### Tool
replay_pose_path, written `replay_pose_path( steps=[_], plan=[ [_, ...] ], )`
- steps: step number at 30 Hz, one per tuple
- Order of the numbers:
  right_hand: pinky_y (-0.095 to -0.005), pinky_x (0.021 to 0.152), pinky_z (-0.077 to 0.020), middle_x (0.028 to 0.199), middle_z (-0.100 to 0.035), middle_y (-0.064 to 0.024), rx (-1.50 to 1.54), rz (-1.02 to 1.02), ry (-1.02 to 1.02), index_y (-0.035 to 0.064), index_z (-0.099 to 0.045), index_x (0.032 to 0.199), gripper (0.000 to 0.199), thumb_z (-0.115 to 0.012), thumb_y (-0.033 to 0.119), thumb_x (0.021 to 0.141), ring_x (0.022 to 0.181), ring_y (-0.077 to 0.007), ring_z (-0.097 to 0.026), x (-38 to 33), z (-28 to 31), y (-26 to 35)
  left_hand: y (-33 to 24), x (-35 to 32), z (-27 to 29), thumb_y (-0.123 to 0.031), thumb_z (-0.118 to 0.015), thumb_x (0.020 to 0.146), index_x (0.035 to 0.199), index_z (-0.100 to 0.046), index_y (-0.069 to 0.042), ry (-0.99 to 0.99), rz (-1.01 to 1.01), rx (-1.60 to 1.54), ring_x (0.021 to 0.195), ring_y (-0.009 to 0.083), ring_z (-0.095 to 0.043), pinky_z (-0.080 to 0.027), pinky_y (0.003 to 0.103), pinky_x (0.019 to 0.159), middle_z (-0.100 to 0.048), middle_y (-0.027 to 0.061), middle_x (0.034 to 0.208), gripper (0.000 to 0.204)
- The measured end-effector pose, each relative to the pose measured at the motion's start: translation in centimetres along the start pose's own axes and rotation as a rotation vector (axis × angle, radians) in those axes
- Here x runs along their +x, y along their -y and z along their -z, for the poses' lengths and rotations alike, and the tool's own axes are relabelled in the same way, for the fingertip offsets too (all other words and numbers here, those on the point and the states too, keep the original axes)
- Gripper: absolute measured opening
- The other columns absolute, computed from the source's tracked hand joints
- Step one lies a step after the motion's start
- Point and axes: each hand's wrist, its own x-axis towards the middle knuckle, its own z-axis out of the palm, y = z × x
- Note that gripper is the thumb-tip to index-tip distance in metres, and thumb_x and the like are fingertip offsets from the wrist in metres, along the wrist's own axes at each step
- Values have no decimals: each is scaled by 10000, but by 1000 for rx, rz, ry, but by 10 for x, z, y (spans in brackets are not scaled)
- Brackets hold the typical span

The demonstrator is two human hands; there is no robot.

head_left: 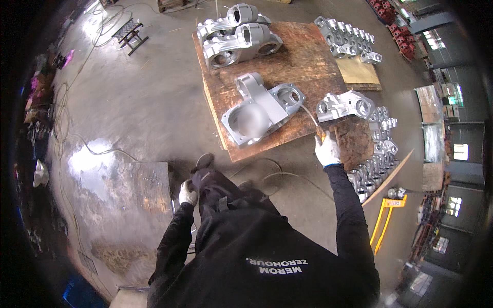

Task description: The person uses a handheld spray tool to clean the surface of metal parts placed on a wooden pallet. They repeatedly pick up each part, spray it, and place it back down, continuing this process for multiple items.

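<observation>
My right hand (327, 151), in a white glove, is closed around the orange handle of a hand tool (311, 116). The tool's thin curved shaft reaches to the round end of a large silver metal casting (267, 105). That casting lies on a worn wooden board (287, 56) and has a wide round opening at its near end. Down by my left thigh is my left hand (188, 193), also gloved in white. Its fingers are too small and turned away to read, and no held thing shows there.
More silver castings (239, 38) are stacked at the board's far left. Another casting (346, 105) sits right of the tool. Rows of smaller castings (372, 169) stand farther right, near a yellow metal frame (385, 218). A cable (295, 174) loops across the floor; a stained flat sheet (128, 190) lies left.
</observation>
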Motion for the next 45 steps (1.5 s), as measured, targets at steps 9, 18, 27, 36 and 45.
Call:
replay_pose_path(
  steps=[9, 18, 27, 36, 45],
  plan=[
    [-511, 801, -514, 989, -670, -264, -176, -206, 162, -2, -462, 1255, 523, -489, 419, 947, 933, -416, -656, 87, -4, 49, 107, 96, 78, -44, -554, 752, 1169, -598, -7, 42, 215, -43, 1119, 312, -605, -456, 370, 978, -647, 185, 1163, 420],
    [-498, 737, -514, 901, -674, -261, 6, -171, 173, 17, -505, 1263, 500, -486, 415, 961, 880, -410, -664, 3, -11, 96, 223, 258, 180, -126, -596, 822, 1071, -618, -27, 121, 294, 81, 937, 264, -644, -487, 351, 886, -685, 142, 991, 269],
    [-383, 744, -516, 939, -706, -162, 918, -708, 100, 18, -644, 1099, 304, -587, 274, 946, 903, -262, -682, -218, -52, 100, -3, 292, 70, -142, -585, 827, 1105, -629, -72, 444, -84, 139, 992, 304, -662, -524, 381, 822, -690, 169, 1033, 290],
    [-298, 403, -469, 667, -567, -61, 1370, -943, -143, 52, -595, 1167, 320, -523, 297, 975, 448, -135, -508, -298, -133, 144, -128, 216, 54, -140, -542, 862, 1079, -661, -116, 847, -749, 675, 891, 311, -686, -542, 375, 773, -697, 177, 927, 249],
    [-496, 675, -494, 933, -639, -279, 818, -711, -70, 3, -596, 1045, 337, -587, 323, 939, 891, -447, -618, -195, -139, 173, -159, 262, -11, -200, -610, 887, 1106, -642, -67, 748, -533, 566, 1006, 248, -665, -503, 347, 886, -698, 146, 1053, 258]
  ],
)
